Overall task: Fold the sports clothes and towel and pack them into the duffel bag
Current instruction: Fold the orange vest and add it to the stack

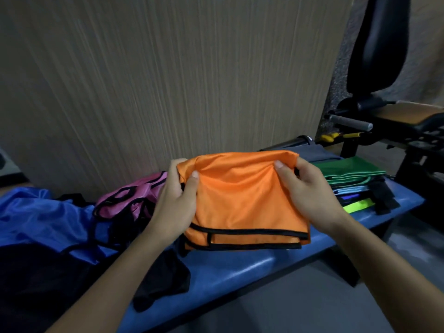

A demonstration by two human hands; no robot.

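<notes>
Head camera shows the left hand (177,200) and right hand (305,188) each pinching a top corner of the orange shirt (245,203), lifting it above the blue worktop (240,267), likely to keep its fold neat. No bag shows.

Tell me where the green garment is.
The green garment tops the folded stack at the right end of the blue bench, just beyond the right hand.
</notes>
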